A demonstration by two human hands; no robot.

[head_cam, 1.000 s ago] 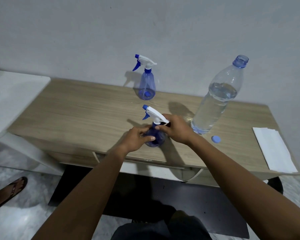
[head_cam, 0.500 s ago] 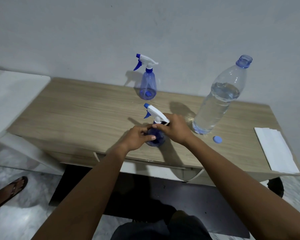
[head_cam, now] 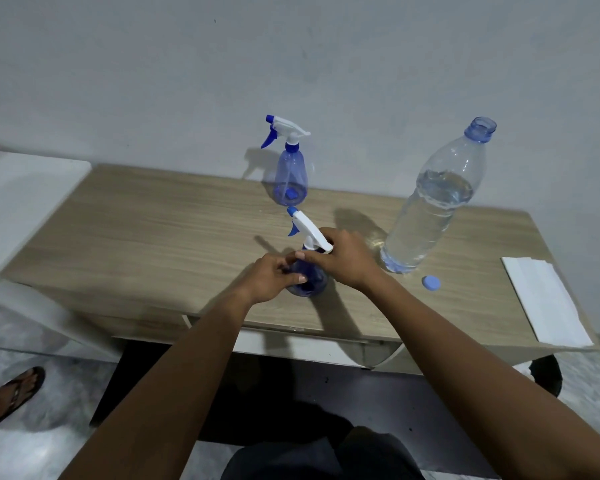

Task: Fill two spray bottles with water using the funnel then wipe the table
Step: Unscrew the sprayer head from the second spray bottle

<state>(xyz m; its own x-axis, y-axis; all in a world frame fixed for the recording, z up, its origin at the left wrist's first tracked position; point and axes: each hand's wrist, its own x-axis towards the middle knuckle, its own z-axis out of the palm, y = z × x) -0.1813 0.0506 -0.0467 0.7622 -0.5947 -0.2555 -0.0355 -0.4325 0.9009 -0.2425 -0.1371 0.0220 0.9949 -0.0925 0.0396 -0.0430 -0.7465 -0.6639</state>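
Observation:
A blue spray bottle (head_cam: 310, 284) stands near the front middle of the wooden table (head_cam: 153, 237). My left hand (head_cam: 274, 277) grips its body. My right hand (head_cam: 343, 259) curls round the neck under the white trigger head (head_cam: 307, 230). A second blue spray bottle (head_cam: 290, 178) with its white and blue head on stands at the back by the wall. A big clear water bottle (head_cam: 430, 209), uncapped and more than half full, stands to the right. Its blue cap (head_cam: 431, 283) lies on the table in front of it. No funnel is visible.
A folded white cloth (head_cam: 544, 303) lies at the table's right end. A white surface (head_cam: 18, 199) adjoins the table on the left. A sandalled foot (head_cam: 11, 396) of another person is on the floor at lower left. The wall runs close behind the table.
Both hands stay on the near spray bottle; the trigger head has shifted only slightly. The view has drifted a little.

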